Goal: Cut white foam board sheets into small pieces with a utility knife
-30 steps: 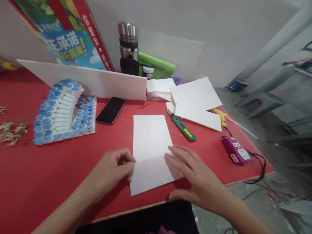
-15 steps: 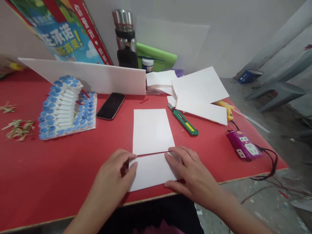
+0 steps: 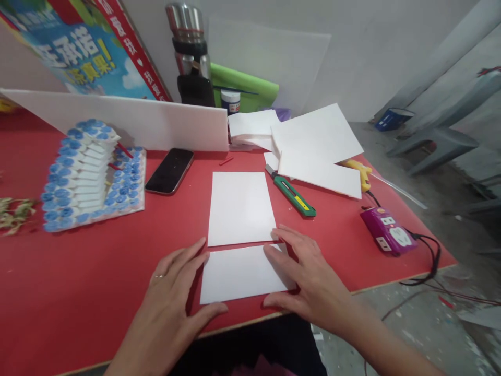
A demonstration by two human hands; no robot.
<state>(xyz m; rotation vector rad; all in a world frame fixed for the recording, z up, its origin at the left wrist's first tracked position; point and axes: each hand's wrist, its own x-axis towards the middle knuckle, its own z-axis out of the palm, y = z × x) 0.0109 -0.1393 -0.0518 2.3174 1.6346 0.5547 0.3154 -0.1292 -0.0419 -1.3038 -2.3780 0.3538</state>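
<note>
Two white foam-board pieces lie on the red table (image 3: 78,282): a larger rectangle (image 3: 240,208) farther out and a smaller strip (image 3: 240,272) near the front edge, split by a thin gap. My left hand (image 3: 176,303) lies flat with fingers spread at the strip's left edge, thumb along its near corner. My right hand (image 3: 305,277) rests open on the strip's right end, fingertips at the gap. A green utility knife (image 3: 291,191) lies just right of the larger piece.
A black phone (image 3: 169,171), a blue-and-white stepped model (image 3: 92,175), a long white board (image 3: 125,122), stacked white sheets (image 3: 313,149), a yellow glue gun (image 3: 362,173), a purple power strip (image 3: 387,236) with cable, a steel flask (image 3: 190,57), a green roll (image 3: 245,91).
The single white sheet has parted into two pieces along a crosswise line. My left hand went from a pinch at the sheet's edge to lying flat and open; the near strip shifted toward me.
</note>
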